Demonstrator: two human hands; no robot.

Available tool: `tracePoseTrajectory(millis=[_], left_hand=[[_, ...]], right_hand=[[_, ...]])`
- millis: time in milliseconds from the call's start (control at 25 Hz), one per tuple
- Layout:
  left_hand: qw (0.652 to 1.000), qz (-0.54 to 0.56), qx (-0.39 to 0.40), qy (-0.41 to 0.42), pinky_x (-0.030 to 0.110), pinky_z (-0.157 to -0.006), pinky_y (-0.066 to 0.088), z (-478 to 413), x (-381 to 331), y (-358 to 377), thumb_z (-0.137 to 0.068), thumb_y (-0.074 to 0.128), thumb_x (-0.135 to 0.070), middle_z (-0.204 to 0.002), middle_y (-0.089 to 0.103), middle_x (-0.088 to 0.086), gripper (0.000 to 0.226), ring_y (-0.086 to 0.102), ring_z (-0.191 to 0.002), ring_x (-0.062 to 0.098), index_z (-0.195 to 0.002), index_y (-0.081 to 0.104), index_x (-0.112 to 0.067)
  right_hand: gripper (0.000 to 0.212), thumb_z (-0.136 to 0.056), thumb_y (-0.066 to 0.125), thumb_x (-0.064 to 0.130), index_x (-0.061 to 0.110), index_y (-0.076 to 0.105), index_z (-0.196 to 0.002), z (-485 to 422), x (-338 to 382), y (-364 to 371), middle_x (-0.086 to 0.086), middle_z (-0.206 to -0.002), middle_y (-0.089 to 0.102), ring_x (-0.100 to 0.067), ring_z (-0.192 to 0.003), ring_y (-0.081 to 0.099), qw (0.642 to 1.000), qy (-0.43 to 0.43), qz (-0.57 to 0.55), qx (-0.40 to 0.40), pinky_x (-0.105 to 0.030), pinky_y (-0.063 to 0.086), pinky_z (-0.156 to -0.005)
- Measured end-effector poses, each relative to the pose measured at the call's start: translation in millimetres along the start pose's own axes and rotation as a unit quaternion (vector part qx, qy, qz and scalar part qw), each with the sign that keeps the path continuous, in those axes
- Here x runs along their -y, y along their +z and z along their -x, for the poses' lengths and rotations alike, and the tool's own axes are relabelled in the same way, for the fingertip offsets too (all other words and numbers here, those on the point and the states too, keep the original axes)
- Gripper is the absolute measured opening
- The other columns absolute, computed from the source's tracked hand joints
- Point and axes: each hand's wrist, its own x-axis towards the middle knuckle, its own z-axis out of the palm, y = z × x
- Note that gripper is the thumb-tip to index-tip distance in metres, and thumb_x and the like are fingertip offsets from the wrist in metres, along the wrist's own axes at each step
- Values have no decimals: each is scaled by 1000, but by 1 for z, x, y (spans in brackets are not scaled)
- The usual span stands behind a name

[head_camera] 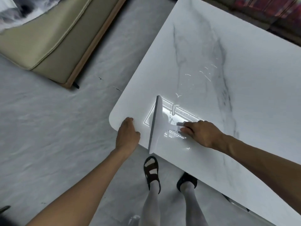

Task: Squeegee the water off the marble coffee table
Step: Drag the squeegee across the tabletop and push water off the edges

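The white marble coffee table (244,46) with grey veins fills the right of the view. A white squeegee (157,126) with a grey blade lies flat on it near the front left corner, blade edge toward that corner. My right hand (200,132) grips its handle. My left hand (127,134) rests on the table's edge at the corner, fingers relaxed over the rim. Water drops and small puddles (174,109) glint just behind the squeegee, with more streaks (206,74) farther back.
An olive-beige sofa cushion (40,38) on a wooden base stands at the upper left. Pale grey marble floor (48,128) lies between it and the table. My feet in dark sandals (151,172) stand below the table's front edge. A patterned rug (268,7) shows top right.
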Motion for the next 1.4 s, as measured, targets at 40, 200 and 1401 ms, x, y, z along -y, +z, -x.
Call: tracePoseTrajectory(millis=[40,200,1401], left_hand=[[999,-22,11,29,29,-110,29,7,-9,10,-90,48,-2,-150,35,6,59,35,-137,21,-146,29,-9],[993,-65,86,46,35,-119,21,23,-31,45,-89,50,-4,-157,17,14,61,18,-145,26,-145,26,-6],[993,-2,112,-30,30,-70,42,57,-60,85,-82,48,0,-117,57,12,48,56,-89,24,-127,41,-17]], right_hand=[[47,-98,24,57,46,44,-138,16,-19,-1,4,-119,68,-27,-105,62,1000,13,-9,3,-36,47,-85],[43,-97,21,59,57,38,-137,66,-74,-8,2,-99,70,-25,-93,63,998,62,-4,0,-31,40,-74],[43,-99,27,56,37,53,-127,133,-99,-31,-8,-121,65,-32,-109,60,996,16,79,45,-34,41,-83]])
